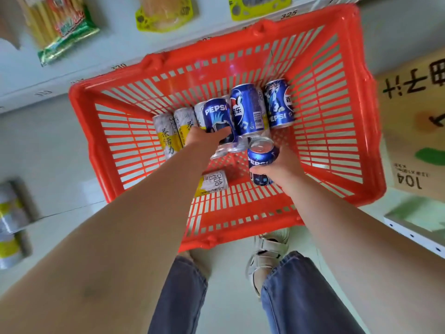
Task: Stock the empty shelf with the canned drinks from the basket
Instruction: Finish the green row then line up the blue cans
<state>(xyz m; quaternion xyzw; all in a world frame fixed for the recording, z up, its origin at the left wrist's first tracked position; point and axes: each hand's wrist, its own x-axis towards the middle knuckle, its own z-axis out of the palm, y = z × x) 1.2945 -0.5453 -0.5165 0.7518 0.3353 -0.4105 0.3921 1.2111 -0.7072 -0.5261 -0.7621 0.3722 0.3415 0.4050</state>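
Observation:
A red plastic basket (337, 116) stands on the floor in front of me. Several cans lie inside: blue Pepsi cans (279, 103) in the middle and white-and-yellow tea cans (167, 136) to their left, one more tea can (214, 183) near the front. My left hand (204, 138) reaches in and closes its fingers around a lying Pepsi can (218, 116). An upright Pepsi can (261, 157) is gripped in my right hand (279, 169), just above the basket floor. The empty shelf is out of sight.
White shelves with snack packets (60, 25) run behind the basket. A cardboard box (414, 131) sits on a shelf to the right. Stacked tea cans (9, 222) show at the left edge. My legs and shoe (265, 251) are right behind the basket.

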